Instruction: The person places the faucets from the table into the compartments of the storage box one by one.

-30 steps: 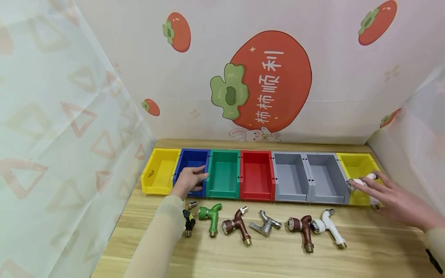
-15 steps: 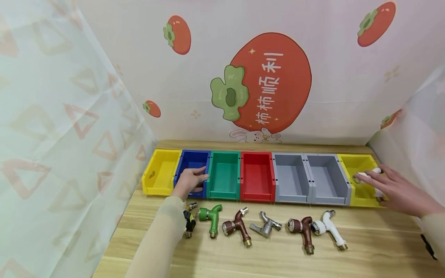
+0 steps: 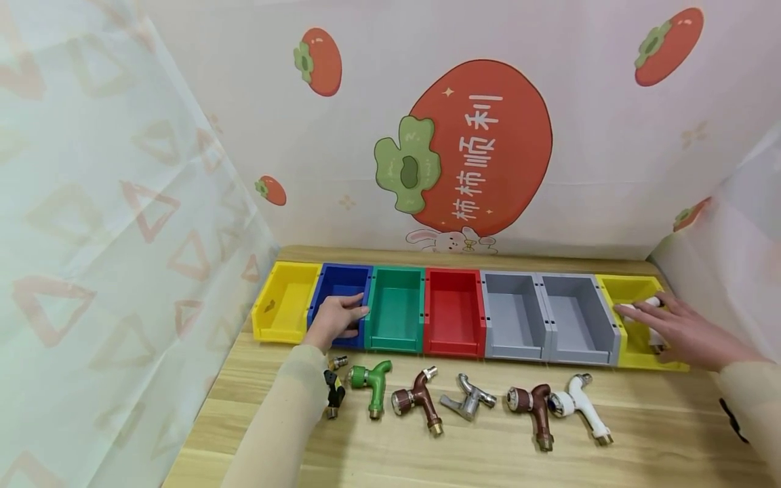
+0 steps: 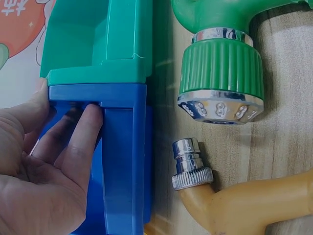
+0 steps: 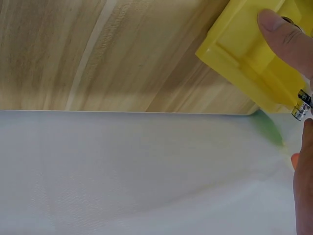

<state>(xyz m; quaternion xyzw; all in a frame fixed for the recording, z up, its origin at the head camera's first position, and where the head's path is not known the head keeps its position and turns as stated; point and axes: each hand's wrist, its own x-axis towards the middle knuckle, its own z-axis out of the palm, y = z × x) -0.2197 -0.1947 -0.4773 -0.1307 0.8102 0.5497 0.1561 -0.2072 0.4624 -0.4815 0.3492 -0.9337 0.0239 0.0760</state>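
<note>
My left hand (image 3: 335,317) grips the side wall of the blue bin (image 4: 120,171), where it meets the green bin (image 3: 394,305). In the left wrist view its fingers (image 4: 84,142) are inside the blue bin, with the thumb beyond the wall. At the far right, my right hand (image 3: 698,332) holds a white faucet (image 3: 627,312) over or within the right-hand yellow bin (image 3: 628,288). The hand covers part of that faucet. Only its chrome end (image 5: 301,108) clearly shows in the right wrist view, near the thumb (image 5: 288,41).
Red (image 3: 453,305), grey (image 3: 511,305) and left yellow (image 3: 289,298) bins share the row. In front lie a green faucet (image 3: 375,386), brown faucets (image 3: 421,396), a chrome faucet (image 3: 470,398), another white faucet (image 3: 582,403), a black-and-yellow faucet (image 3: 333,393) and a tan faucet (image 4: 244,200).
My right hand has carried the white faucet from the front edge of the right yellow bin farther in over it. The left hand stays at the blue bin; the head view shifts slightly.
</note>
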